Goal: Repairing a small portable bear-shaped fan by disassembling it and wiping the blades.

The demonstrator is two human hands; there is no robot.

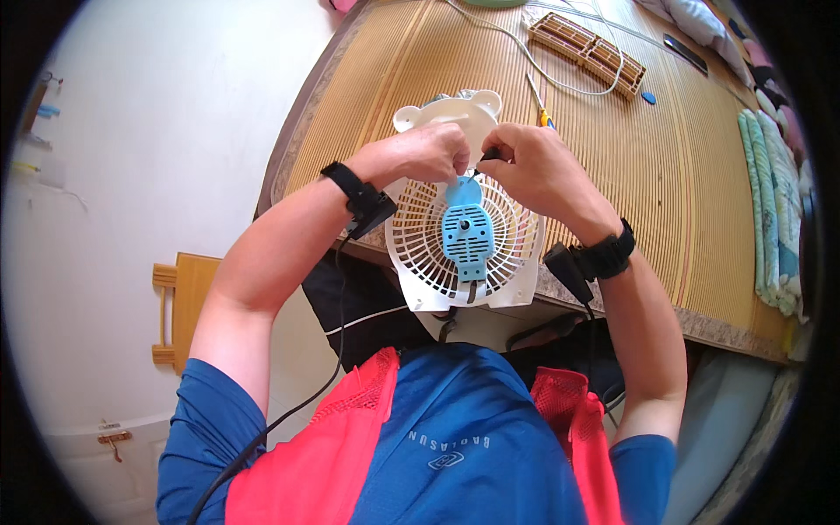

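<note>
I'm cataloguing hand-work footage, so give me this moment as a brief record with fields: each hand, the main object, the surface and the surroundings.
Left hand: fingers bent at the upper end of the blue cover; grip unclear
Right hand: holds a dark-handled tool, pointing toward that end
Main object: white fan housing, spoked grille around the blue cover
Surface: ribbed tan mat
Beyond the hands: yellow-handled tool, white cable, brown slatted piece
Far right: folded green patterned cloth

Fan grille (514, 238) — smooth plast.; mat (665, 201) — ribbed surf.
</note>
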